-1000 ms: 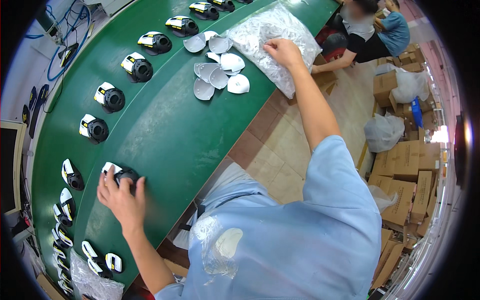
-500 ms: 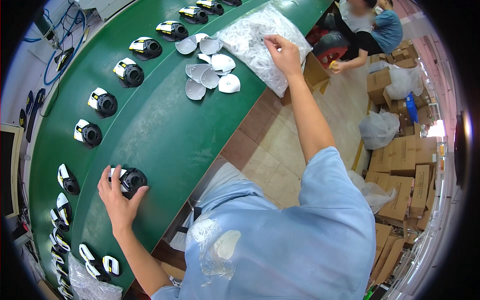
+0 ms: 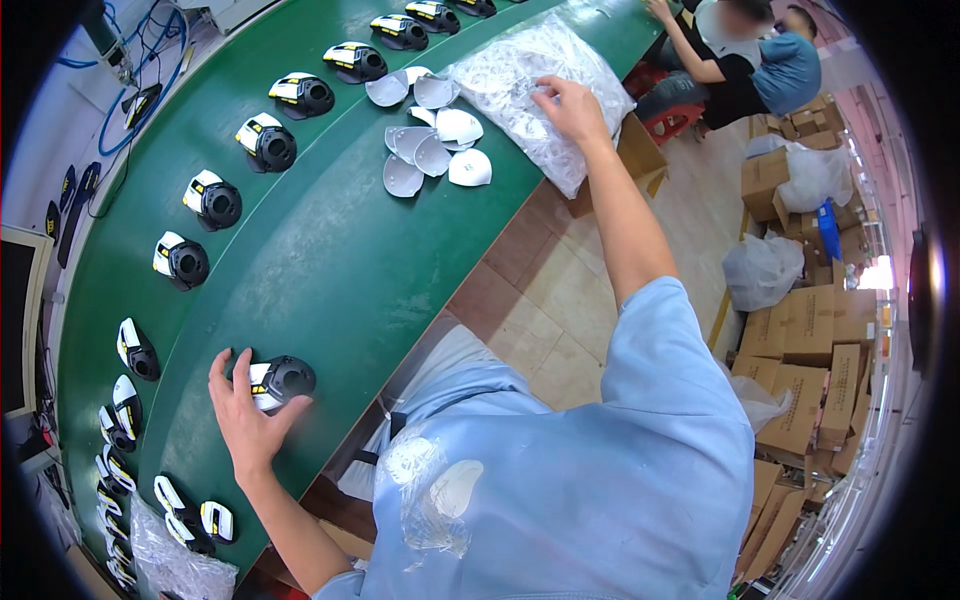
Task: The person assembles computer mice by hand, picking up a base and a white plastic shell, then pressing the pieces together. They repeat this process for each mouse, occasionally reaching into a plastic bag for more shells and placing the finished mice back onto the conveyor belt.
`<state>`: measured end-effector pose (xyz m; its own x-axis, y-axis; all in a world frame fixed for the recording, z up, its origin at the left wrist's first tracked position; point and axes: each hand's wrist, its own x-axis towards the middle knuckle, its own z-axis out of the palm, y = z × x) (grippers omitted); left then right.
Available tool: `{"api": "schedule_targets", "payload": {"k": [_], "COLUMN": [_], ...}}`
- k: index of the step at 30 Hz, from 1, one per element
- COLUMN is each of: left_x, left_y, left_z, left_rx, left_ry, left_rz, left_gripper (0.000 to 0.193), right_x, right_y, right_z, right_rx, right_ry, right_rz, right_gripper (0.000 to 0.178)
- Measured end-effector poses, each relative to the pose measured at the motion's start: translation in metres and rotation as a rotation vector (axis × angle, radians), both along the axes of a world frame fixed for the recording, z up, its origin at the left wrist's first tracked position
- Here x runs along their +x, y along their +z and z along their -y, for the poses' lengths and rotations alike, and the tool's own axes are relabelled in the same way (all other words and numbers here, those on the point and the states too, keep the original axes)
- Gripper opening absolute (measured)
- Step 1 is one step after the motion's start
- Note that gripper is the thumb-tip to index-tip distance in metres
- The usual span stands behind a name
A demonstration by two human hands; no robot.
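Where it lies touching, black housing [image 3: 281,380] under left hand [image 3: 243,413] fingertips.

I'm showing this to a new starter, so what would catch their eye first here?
The curved green belt fills the left, with a row of black-and-white devices along its far side. The left hand rests on one device at the near edge, and the right hand reaches into a clear bag beside loose white covers.

**Green belt, black and white parts**

The belt [image 3: 330,250] is plain dark green. The part [image 3: 280,381] under the left hand [image 3: 245,420] is black with white and yellow patches. The loose shells [image 3: 432,150] are pale grey-white. The bag [image 3: 535,85] is clear with white contents. The sleeve [image 3: 660,400] is light blue.
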<state>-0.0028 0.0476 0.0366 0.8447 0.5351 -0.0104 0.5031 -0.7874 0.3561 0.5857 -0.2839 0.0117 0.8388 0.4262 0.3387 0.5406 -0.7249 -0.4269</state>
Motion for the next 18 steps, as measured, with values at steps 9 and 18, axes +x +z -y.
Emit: {"api": "schedule_targets", "payload": {"k": [9,18], "left_x": [0.007,0.008], "left_y": [0.004,0.002], "left_z": [-0.002,-0.003], "left_rx": [-0.104,-0.13], "left_ry": [0.033,-0.005], "left_rz": [0.013,0.044], "left_gripper": [0.093,0.089], "right_x": [0.018,0.023], "right_y": [0.013,0.008], "right_z": [0.001,0.014], "right_rx": [-0.519,0.237], "right_ry": [0.115,0.003], "right_rz": [-0.188,0.017], "right_gripper": [0.037,0.028]}}
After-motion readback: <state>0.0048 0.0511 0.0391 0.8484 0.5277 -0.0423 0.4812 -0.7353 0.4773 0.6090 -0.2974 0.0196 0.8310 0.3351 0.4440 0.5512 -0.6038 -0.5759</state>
